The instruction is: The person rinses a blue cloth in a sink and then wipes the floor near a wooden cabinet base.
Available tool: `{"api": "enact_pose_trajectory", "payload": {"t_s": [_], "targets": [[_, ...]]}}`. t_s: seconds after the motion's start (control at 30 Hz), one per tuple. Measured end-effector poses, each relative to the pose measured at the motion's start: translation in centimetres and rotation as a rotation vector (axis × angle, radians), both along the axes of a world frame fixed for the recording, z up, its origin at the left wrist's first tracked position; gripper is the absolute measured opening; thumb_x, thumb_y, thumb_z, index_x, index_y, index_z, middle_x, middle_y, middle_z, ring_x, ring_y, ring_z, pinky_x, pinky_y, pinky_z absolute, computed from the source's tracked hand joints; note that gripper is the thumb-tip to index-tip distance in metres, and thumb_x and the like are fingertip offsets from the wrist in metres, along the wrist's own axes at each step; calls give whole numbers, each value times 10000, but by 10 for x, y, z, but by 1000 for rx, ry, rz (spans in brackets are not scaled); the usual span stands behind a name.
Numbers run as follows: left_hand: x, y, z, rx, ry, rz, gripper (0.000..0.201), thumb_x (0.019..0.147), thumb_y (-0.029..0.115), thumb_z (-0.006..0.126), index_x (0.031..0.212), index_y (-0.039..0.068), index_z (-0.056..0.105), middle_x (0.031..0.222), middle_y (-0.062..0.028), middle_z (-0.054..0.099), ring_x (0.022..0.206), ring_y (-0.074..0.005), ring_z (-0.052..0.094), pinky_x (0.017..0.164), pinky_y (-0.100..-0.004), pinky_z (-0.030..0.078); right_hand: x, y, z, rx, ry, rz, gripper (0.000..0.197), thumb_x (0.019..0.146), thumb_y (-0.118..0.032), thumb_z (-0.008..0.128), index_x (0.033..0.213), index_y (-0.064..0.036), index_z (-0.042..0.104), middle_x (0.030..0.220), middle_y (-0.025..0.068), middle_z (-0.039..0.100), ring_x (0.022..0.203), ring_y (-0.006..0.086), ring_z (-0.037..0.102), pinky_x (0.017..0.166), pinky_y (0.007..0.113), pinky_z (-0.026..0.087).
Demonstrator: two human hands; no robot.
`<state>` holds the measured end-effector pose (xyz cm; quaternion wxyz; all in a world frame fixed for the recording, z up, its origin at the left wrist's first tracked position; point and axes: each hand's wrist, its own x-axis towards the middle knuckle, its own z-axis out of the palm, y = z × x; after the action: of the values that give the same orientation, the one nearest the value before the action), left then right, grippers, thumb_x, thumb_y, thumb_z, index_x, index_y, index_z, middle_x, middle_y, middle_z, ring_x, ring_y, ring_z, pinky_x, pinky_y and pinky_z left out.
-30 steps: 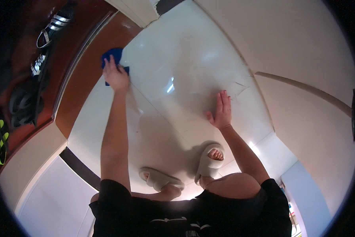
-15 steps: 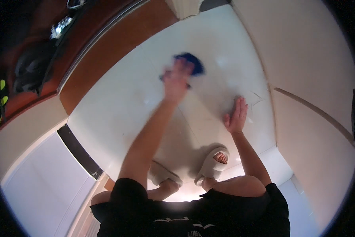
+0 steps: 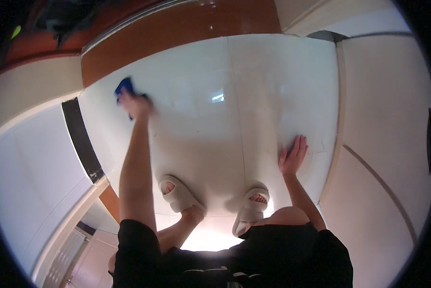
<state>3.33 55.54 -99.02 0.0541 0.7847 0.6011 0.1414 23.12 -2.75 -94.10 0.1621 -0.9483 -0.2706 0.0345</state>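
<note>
My left hand (image 3: 137, 105) presses a dark blue cloth (image 3: 125, 85) onto the glossy white floor (image 3: 191, 115), near its far left corner. Both hand and cloth are smeared by motion, and the palm covers part of the cloth. On the right, my right hand (image 3: 293, 156) lies flat on the floor with its fingers stretched out and nothing in them.
My feet stand in pale slippers, a left one (image 3: 179, 196) and a right one (image 3: 252, 204). Along the far side runs a brown baseboard (image 3: 186, 31). A pale cabinet (image 3: 383, 110) borders the right; a dark threshold strip (image 3: 82, 139) lies at the left.
My left hand has swept the blue cloth leftward across the floor. The view has turned, showing more of the left side. My right hand stays flat on the floor.
</note>
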Motion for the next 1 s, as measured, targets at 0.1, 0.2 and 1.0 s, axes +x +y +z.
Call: {"api": "enact_pose_trajectory", "payload": {"t_s": [0.1,0.2,1.0], "targets": [[137,-78,15,-5,-178,-356,558,912,42,476,1470,16,491,1497,-271,491,1461,-449,362,1241,-523,244,1,-15,3,-82,-36,-22,693,1025,-442,417,1518,43,391,1579,243,381,1492,430,310,1226,595,184],[248,-169,40,-130,-83,-731,545,898,31,500,1441,39,534,1530,-253,454,1469,-413,365,1245,-495,269,1,-22,-2,-72,-50,-36,658,1010,-405,452,1521,8,409,1584,216,384,1495,410,320,1228,596,195],[-266,-94,26,-316,-38,185,717,899,23,545,1581,172,381,1599,-282,350,1470,-465,347,1190,-486,353,2,-13,3,-49,-127,132,679,1054,-420,410,1527,66,373,1578,287,356,1480,458,310,1219,578,209]]}}
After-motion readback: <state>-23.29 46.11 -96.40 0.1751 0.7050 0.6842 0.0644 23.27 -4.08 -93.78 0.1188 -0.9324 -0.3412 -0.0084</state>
